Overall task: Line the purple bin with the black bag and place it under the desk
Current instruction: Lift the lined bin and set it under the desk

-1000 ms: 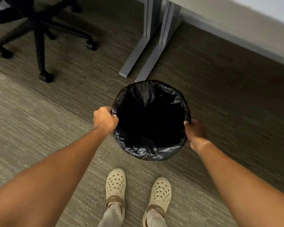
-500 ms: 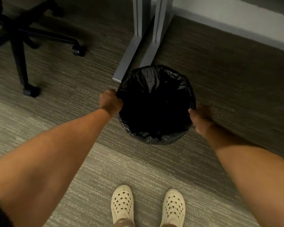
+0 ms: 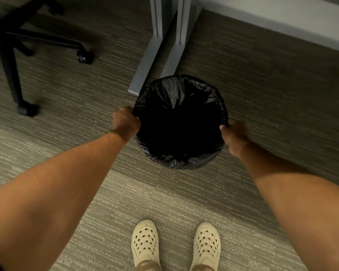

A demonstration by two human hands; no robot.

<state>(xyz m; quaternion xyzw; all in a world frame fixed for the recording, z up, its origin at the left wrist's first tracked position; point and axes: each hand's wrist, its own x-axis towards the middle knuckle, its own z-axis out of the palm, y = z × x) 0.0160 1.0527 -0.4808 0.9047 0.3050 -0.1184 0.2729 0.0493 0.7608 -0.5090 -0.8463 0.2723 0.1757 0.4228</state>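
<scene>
Item: bin (image 3: 181, 163), lined with black bag (image 3: 176, 98), on carpet (image 3: 262, 85) just before the desk feet (image 3: 145, 71). My left hand (image 3: 126, 122) and right hand (image 3: 234, 134) gripped opposite rim edges, fingers closed. Judged light, stiff-walled; liner slippery, so grip rim through plastic.

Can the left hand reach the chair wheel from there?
Probably not right now. The left hand is gripping the bag-lined bin's rim, and the nearest chair wheel sits well off across bare carpet. Nothing blocks the way, but it would have to let go first.
</scene>
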